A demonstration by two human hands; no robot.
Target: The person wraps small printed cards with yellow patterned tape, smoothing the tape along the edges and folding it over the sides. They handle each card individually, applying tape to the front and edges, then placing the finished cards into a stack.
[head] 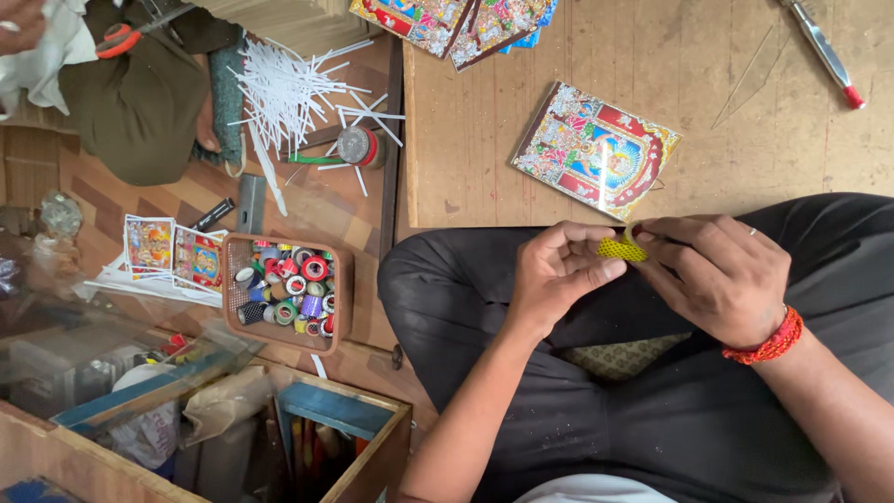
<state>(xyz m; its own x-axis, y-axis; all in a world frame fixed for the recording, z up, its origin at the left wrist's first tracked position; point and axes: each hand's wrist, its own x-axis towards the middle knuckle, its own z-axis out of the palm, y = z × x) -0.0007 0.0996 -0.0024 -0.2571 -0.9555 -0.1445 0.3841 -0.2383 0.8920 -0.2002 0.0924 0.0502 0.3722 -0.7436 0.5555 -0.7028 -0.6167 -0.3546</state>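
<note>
Above your crossed legs, in the dark trousers, your two hands meet over a small roll of yellow patterned tape. Your left hand has its thumb and forefinger closed together on the loose yellow end, so this hand is pinched on the tape. Your right hand holds the roll itself, with the fingers wrapped around it; the roll is mostly hidden behind these fingers. On your right wrist there is a red thread bracelet.

Just beyond your hands, on the wooden board, lies a colourful religious picture card, a little tilted. More such cards lie at the far edge of the board. At the far right corner there is a metal tool with a red tip.

To your left, on the floor, a brown basket is full of small tape rolls in many colours. Beyond it you see a pile of thin white strips. Another person in olive clothing sits there, with orange-handled scissors near them.
</note>
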